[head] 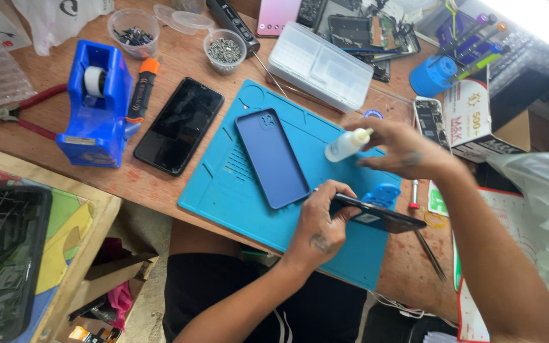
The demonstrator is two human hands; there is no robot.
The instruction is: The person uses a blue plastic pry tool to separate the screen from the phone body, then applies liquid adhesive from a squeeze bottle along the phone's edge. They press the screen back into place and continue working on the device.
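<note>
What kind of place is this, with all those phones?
Probably a phone repair bench. An opened phone lies on the wooden table, tubs of tiny screws stand nearby, and a blue work mat carries a phone case.

Two screw cups [133, 24] [224, 49]; one tape dispenser [96, 105]; one blue mat [236, 184]; one dropper bottle [346, 145].

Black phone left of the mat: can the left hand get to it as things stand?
Probably not right away. The left hand grips a dark phone at the mat's near edge. The way to the black phone looks open, crossing only the blue case.
</note>
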